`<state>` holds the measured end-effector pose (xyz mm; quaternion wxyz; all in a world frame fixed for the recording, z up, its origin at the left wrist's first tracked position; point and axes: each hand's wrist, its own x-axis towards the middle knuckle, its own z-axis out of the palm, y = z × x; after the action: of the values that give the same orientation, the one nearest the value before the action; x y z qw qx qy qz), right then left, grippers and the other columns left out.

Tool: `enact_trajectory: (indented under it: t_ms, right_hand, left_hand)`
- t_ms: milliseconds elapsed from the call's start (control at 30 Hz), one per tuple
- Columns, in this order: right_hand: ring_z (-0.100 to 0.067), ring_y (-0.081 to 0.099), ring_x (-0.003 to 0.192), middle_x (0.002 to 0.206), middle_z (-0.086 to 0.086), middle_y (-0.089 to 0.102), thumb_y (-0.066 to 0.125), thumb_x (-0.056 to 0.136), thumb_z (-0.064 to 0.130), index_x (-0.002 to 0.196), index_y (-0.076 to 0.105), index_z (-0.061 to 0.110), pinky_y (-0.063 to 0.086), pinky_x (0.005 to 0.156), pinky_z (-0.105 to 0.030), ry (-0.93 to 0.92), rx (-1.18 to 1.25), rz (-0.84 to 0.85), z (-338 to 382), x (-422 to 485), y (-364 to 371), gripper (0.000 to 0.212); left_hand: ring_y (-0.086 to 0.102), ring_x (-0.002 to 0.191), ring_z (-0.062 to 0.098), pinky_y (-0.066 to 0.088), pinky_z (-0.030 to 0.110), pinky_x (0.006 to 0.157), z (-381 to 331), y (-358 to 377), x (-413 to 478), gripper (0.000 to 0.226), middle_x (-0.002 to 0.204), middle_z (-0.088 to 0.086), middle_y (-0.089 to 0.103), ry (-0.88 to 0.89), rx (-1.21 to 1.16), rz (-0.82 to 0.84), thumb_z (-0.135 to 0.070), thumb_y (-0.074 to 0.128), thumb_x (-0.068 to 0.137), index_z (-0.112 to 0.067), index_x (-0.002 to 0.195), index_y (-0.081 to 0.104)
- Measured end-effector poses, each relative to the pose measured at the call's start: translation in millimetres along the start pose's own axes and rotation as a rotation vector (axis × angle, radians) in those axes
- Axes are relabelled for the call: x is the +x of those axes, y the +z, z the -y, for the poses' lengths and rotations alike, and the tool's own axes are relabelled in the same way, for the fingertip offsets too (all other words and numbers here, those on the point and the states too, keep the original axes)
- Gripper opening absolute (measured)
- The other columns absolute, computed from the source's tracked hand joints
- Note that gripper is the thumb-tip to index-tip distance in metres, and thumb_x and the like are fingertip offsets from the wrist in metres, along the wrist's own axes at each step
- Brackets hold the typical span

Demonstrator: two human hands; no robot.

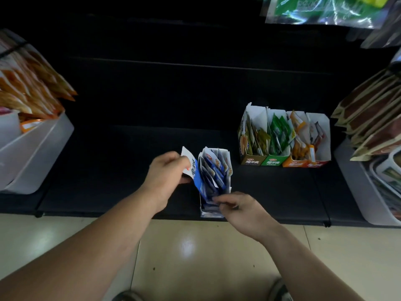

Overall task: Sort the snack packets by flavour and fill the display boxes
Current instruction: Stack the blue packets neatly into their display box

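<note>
Left hand (166, 171) pinches 1 packet (193, 168) (right hand (241, 210) grips box (228, 159)).

Black shelf (165, 92), glossy cream floor tiles (195, 261), dim light

Five display boxes stand on the dark shelf: one blue box (213, 206) alone at the front edge, and four in a touching row, namely an olive box (252, 162), a green box (272, 162), an orange box (295, 164) and a red box (319, 164). One loose packet (191, 166) is outside the boxes. The blue packets (213, 174) standing in the blue box overlap too much for a sure count, perhaps eight. There are two large white bins, a left bin (39, 153) and a right bin (355, 181). Two hands are in view, a left hand (167, 172) and a right hand (240, 207).
</note>
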<state>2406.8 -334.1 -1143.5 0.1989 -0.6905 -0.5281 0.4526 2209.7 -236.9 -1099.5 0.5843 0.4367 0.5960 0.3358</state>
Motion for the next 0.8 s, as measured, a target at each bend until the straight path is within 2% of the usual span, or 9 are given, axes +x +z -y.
enact_trajectory:
  t_ms: [133,200,233,333,400,500,600,667,800]
  right_hand:
    - [-0.012,0.070,0.081,0.085,0.005,0.075,0.076,0.091,0.027,0.088,0.076,0.026,0.056,0.073,-0.024,-0.007,0.221,-0.278,26,-1,-4,0.003]
    - [-0.015,0.069,0.080,0.087,0.001,0.074,0.083,0.086,0.024,0.093,0.072,0.025,0.055,0.071,-0.022,-0.011,0.341,-0.314,43,-3,-9,0.013]
    - [-0.014,0.070,0.082,0.091,0.001,0.075,0.085,0.085,0.025,0.100,0.071,0.027,0.057,0.074,-0.024,-0.010,0.382,-0.287,49,-3,-12,0.021]
    - [-0.014,0.072,0.091,0.098,0.001,0.078,0.084,0.086,0.024,0.108,0.074,0.029,0.058,0.078,-0.031,-0.022,0.450,-0.167,65,-6,-20,0.025]
    - [-0.016,0.069,0.086,0.096,-0.010,0.078,0.077,0.092,0.016,0.098,0.077,0.016,0.054,0.074,-0.028,-0.069,0.496,-0.124,73,-8,-25,0.005]
    - [-0.017,0.067,0.081,0.092,-0.015,0.075,0.065,0.100,0.008,0.097,0.072,0.002,0.056,0.068,-0.029,-0.140,0.670,-0.039,79,-12,-33,0.010]
    - [-0.022,0.068,0.092,0.098,-0.013,0.072,0.063,0.101,0.007,0.107,0.067,0.001,0.062,0.088,-0.042,-0.181,0.722,0.033,83,-14,-38,0.010]
    - [-0.033,0.068,0.106,0.107,-0.024,0.070,0.066,0.100,0.007,0.115,0.060,-0.004,0.057,0.102,-0.048,-0.180,0.737,0.075,80,-14,-37,0.020]
    - [-0.040,0.064,0.125,0.126,-0.030,0.066,0.074,0.092,0.012,0.132,0.050,-0.006,0.053,0.107,-0.049,-0.183,0.788,0.170,72,-16,-31,0.050]
  left_hand:
    - [0.074,0.080,0.030,0.061,0.046,0.079,-22,-18,-6,0.024,0.080,0.013,0.076,-0.007,-0.214,-0.040,-0.004,0.064,0.093,-0.008,0.073,0.053]
    - [0.075,0.084,0.031,0.061,0.050,0.082,-26,-22,-11,0.013,0.089,0.013,0.077,0.010,-0.224,0.004,-0.006,0.067,0.096,-0.009,0.085,0.062]
    - [0.076,0.088,0.031,0.060,0.052,0.084,-28,-21,-15,0.003,0.094,0.013,0.078,0.028,-0.203,0.043,-0.008,0.067,0.098,-0.009,0.096,0.066]
    - [0.076,0.097,0.033,0.062,0.050,0.085,-35,-15,-21,0.014,0.104,0.013,0.078,0.069,-0.205,0.143,-0.011,0.065,0.101,-0.011,0.114,0.066]
    - [0.076,0.099,0.030,0.061,0.044,0.082,-42,-9,-24,0.017,0.107,0.013,0.078,0.083,-0.261,0.196,-0.011,0.063,0.102,-0.010,0.118,0.065]
    - [0.075,0.095,0.022,0.059,0.035,0.079,-48,-1,-27,0.022,0.105,0.011,0.077,0.066,-0.360,0.288,-0.009,0.057,0.104,-0.007,0.124,0.064]
    - [0.075,0.088,0.018,0.059,0.029,0.076,-49,9,-32,0.020,0.094,0.007,0.077,0.073,-0.384,0.343,-0.005,0.054,0.104,-0.004,0.121,0.064]
    - [0.075,0.092,0.019,0.060,0.030,0.082,-48,16,-37,0.020,0.096,0.007,0.077,0.058,-0.389,0.373,-0.008,0.057,0.104,-0.005,0.120,0.068]
    - [0.070,0.114,0.010,0.059,0.029,0.090,-40,26,-43,0.022,0.118,-0.006,0.075,0.119,-0.125,0.349,-0.027,0.074,0.095,-0.031,0.117,0.074]
